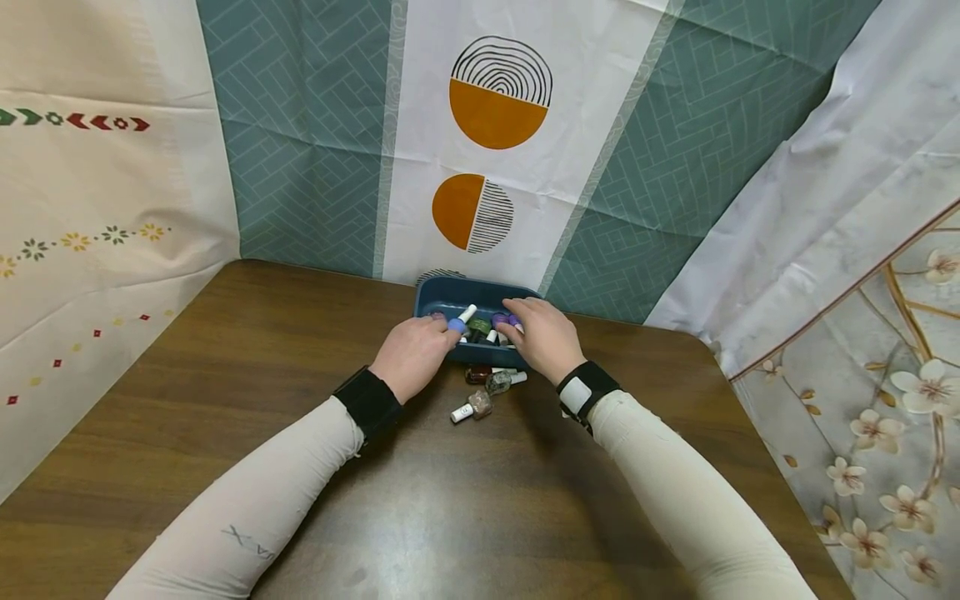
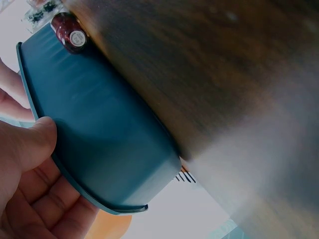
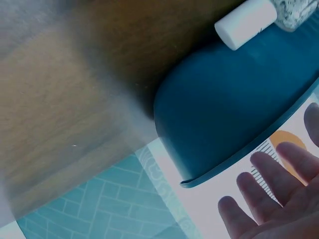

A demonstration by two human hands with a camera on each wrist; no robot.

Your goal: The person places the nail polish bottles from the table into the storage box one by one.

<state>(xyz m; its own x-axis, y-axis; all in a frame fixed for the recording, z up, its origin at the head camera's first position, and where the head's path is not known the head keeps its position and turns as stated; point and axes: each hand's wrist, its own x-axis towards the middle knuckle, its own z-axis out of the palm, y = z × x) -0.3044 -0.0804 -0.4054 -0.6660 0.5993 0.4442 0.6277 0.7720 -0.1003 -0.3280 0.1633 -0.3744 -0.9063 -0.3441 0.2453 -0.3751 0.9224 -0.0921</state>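
A dark blue bin (image 1: 480,355) stands near the table's far edge, with several nail polish bottles inside. My left hand (image 1: 416,352) is over its left side and pinches a blue nail polish bottle (image 1: 456,325), its white cap pointing up to the right. In the left wrist view that bottle is hidden; my left thumb (image 2: 42,137) lies across the bin's rim. My right hand (image 1: 549,337) reaches over the bin's right side, close to purple bottles (image 1: 500,319). In the right wrist view its fingers (image 3: 271,172) are spread, with nothing visibly gripped; the thumb side is partly out of frame.
In front of the bin lie a dark red bottle (image 1: 477,375), a clear bottle with flecks (image 1: 498,383) and a glittery bottle (image 1: 481,404) with a white cap. A patterned curtain (image 1: 315,150) hangs right behind the bin. The brown table (image 1: 450,517) stretches toward me.
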